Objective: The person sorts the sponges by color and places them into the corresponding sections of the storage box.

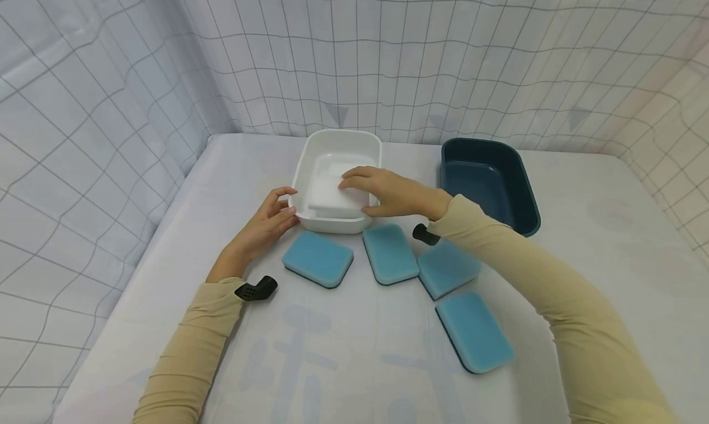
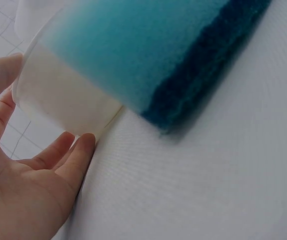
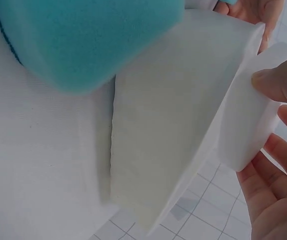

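Note:
My right hand [image 1: 388,191] reaches over the right rim of a white tub [image 1: 338,226] and holds a plain white sponge [image 1: 332,197] at the tub's near end. In the right wrist view the thumb is on one face of the white sponge [image 3: 246,120] and the fingers are on the other. My left hand [image 1: 268,220] touches the tub's left outer wall, its fingertips at the rim and low on the side. Close in front of the tub lie two blue sponges [image 1: 318,258] [image 1: 391,253] with dark undersides.
Further right are two more blue sponges [image 1: 450,267] [image 1: 474,332], one partly behind my right sleeve. A dark blue tub [image 1: 523,178] stands at the back right, partly covered by that arm. Checked white curtains [image 1: 354,61] hang behind and beside the white table [image 1: 360,362].

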